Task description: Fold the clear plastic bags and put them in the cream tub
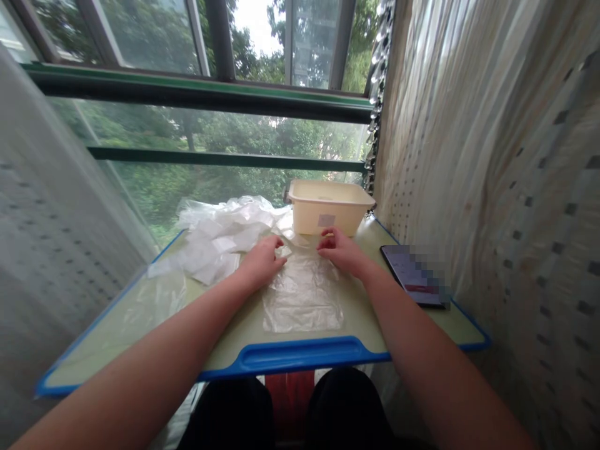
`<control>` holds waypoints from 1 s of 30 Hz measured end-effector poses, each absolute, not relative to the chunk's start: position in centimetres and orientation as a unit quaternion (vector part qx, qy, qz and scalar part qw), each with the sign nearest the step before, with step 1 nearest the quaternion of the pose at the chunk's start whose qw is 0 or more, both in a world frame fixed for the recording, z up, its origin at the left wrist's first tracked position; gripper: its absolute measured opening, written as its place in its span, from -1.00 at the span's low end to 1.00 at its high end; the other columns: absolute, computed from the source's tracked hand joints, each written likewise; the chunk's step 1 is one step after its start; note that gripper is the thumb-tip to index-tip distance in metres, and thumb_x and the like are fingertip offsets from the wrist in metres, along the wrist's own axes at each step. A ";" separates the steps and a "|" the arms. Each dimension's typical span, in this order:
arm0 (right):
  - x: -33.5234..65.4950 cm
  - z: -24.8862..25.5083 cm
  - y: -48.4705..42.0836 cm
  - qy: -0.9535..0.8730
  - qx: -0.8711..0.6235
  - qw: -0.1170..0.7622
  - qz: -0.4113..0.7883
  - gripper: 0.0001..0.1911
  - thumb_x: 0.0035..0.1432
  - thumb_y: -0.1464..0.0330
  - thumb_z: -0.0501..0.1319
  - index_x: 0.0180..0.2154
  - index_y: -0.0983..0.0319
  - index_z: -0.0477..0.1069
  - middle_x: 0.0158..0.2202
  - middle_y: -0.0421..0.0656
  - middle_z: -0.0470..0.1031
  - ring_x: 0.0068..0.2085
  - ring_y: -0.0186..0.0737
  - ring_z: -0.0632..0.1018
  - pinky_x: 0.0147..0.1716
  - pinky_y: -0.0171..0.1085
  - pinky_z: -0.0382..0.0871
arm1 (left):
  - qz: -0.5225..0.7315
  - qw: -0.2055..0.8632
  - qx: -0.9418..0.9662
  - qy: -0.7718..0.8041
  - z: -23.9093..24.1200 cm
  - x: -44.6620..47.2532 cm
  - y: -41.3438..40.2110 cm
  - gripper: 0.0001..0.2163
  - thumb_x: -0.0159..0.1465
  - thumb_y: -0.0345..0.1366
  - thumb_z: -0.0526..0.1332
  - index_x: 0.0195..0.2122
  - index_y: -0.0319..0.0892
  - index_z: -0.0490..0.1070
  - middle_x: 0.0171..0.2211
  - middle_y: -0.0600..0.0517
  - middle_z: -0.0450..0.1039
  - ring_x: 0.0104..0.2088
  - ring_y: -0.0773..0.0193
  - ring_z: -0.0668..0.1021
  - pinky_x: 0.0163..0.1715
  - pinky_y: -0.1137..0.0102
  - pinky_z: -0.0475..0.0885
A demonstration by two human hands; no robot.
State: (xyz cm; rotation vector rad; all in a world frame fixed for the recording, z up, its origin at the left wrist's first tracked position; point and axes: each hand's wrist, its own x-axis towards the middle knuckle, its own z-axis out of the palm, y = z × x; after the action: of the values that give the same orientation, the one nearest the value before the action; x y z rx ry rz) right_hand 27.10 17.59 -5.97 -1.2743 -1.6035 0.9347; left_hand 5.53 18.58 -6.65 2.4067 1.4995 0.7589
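Nearby: bag (302, 300), tub (328, 209), phone (415, 275), perhaps wrappers (218, 240).

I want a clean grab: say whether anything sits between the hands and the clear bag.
Nothing visible does. The left hand and right hand touch the far end of the bag; tub, bag pile and phone lie aside.

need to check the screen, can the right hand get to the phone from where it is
Probably yes: the phone lies flat on the table just to the right of the right hand, with nothing lying between them.
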 end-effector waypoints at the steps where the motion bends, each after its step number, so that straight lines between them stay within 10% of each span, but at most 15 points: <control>1: 27.2 -5.9 17.5 -0.664 -0.507 0.415 0.359 -0.59 -0.17 0.50 0.17 -0.20 0.21 0.14 -0.43 -0.25 0.40 -0.42 -0.35 0.41 -0.45 -0.38 0.27 | 0.264 0.115 0.810 0.511 -6.7 5.5 18.6 -0.77 0.08 -0.34 0.16 -0.21 -0.19 0.27 -0.19 -0.04 0.35 -0.40 0.31 0.45 -0.30 0.38 0.36; 7: 27.5 -4.9 16.4 -0.757 -0.529 0.323 0.207 -0.67 -0.14 0.48 0.19 -0.22 0.24 0.34 -0.38 -0.19 0.44 -0.35 -0.32 0.43 -0.37 -0.36 0.26 | 0.328 0.129 0.801 0.485 -7.1 5.6 19.0 -0.76 0.04 -0.47 0.13 -0.23 -0.21 0.31 -0.20 -0.04 0.30 -0.38 0.33 0.46 -0.30 0.39 0.38; 17: 27.7 -3.1 15.0 -0.758 -0.534 0.221 0.303 -0.65 -0.01 0.11 0.15 -0.39 0.27 0.48 -0.43 -0.16 0.48 -0.42 -0.30 0.43 -0.48 -0.37 0.24 | 0.360 0.114 0.767 0.519 -7.0 5.8 19.5 -0.75 0.07 -0.35 0.13 -0.20 -0.26 0.30 -0.24 -0.07 0.34 -0.41 0.33 0.46 -0.37 0.44 0.38; 24: 27.9 -4.3 16.1 -0.755 -0.595 0.192 0.197 -0.78 -0.11 0.33 0.24 -0.33 0.26 0.47 -0.44 -0.18 0.46 -0.46 -0.33 0.42 -0.52 -0.40 0.21 | 0.170 0.006 0.769 0.617 -6.6 5.5 19.8 -0.56 0.13 0.09 -0.04 -0.48 -0.17 0.42 -0.44 -0.10 0.46 -0.37 0.08 0.49 -0.45 0.34 0.30; 30: 27.9 -4.6 16.2 -0.767 -0.590 0.156 0.197 -0.79 -0.10 0.32 0.24 -0.34 0.24 0.47 -0.43 -0.18 0.47 -0.46 -0.33 0.43 -0.53 -0.41 0.21 | 0.200 0.039 0.791 0.577 -6.6 6.0 19.8 -0.71 0.07 -0.04 0.10 -0.50 -0.16 0.44 -0.44 -0.09 0.47 -0.37 0.08 0.49 -0.44 0.35 0.30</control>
State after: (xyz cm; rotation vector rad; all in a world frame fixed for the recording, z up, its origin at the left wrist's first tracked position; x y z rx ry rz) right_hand 27.86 16.18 -4.58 -1.6903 -2.1978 0.5629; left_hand 6.02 19.76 -6.60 2.4242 1.7700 0.6128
